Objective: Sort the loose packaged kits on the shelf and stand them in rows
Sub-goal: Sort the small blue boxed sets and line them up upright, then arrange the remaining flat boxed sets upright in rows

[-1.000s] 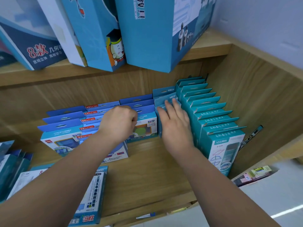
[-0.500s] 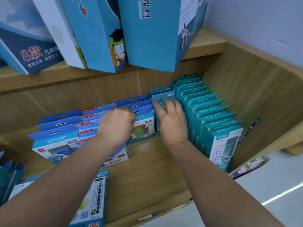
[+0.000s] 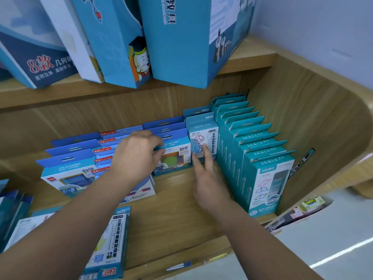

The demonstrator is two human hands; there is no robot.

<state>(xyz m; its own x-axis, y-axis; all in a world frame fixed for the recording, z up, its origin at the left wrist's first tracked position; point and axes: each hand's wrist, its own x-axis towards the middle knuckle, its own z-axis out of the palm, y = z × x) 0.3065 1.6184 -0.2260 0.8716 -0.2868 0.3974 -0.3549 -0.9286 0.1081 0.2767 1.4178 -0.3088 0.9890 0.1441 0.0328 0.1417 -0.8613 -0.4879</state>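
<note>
The left hand (image 3: 137, 158) has its fingers curled over the top of the front blue kit (image 3: 173, 158), apparently pinching its upper edge; the right hand (image 3: 210, 184) is released, fingers straight, the fingertips (image 3: 204, 147) laid against the face of the narrow kit (image 3: 201, 128) that stands just right of it. That narrow kit is upright, pressed between the blue kit's row and the long teal row (image 3: 262, 162) running front to back along the right end of the shelf (image 3: 177, 209).

The piece still to be stood is, by my reading, the loose kit (image 3: 113, 235); it lies flat at the front edge of the shelf toward the left, well apart from both hands, its long axis front to back; it sits beside the left forearm, so the left hand is the nearer. It would have to be tipped upright to join a row.

On the shelf, further rows of blue-tabbed kits (image 3: 66, 168) stand toward the left; large boxes (image 3: 177, 47) lean on the board above.
</note>
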